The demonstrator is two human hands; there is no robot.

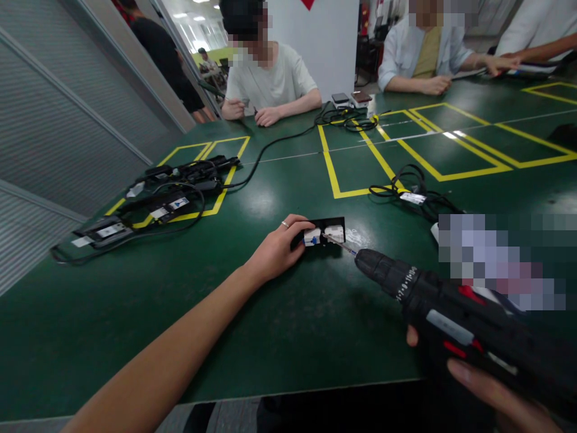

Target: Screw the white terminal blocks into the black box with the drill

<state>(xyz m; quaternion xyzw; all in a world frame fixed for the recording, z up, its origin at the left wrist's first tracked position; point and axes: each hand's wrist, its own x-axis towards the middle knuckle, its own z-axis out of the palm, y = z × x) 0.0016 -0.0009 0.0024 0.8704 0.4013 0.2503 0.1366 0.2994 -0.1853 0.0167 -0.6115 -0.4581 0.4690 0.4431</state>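
Note:
Resting on the green table, my left hand (282, 246) has its fingers closed on the left end of a small black case (336, 221) with white parts inside and a bit of blue. My right hand (487, 388) holds a black and red power drill (433, 300) at the lower right. The drill's thin bit (341, 244) points left, its tip at the middle of the case between the white parts. Whether the tip touches a screw is too small to tell.
Black devices with cables (180, 192) lie on the green table (225, 337) at the left. A coiled cable (412, 189) is beyond the drill. Yellow tape marks the tabletop. Several people are across the table and behind it; small boxes (351, 99) stand at the far side.

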